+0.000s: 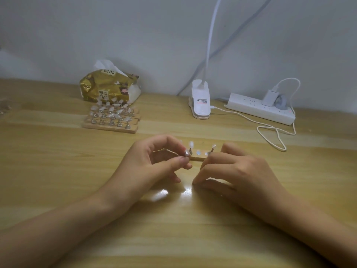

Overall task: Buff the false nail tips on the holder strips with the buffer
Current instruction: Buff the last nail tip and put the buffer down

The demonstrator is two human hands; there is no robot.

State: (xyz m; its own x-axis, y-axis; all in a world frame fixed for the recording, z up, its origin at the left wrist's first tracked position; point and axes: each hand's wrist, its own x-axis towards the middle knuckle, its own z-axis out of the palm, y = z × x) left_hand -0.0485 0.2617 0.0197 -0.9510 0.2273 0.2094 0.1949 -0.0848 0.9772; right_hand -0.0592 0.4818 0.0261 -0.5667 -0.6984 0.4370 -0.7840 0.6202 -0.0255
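Holder strip (pixel 197 158) between left hand (pixel 152 161) and right hand (pixel 237 171), left pinching stand (pixel 186 153)

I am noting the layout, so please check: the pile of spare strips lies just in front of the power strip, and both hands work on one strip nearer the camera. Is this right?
Not quite. In the head view the pile lies in front of the tissue pack, not the power strip. The left hand and right hand do work on one strip nearer the camera.
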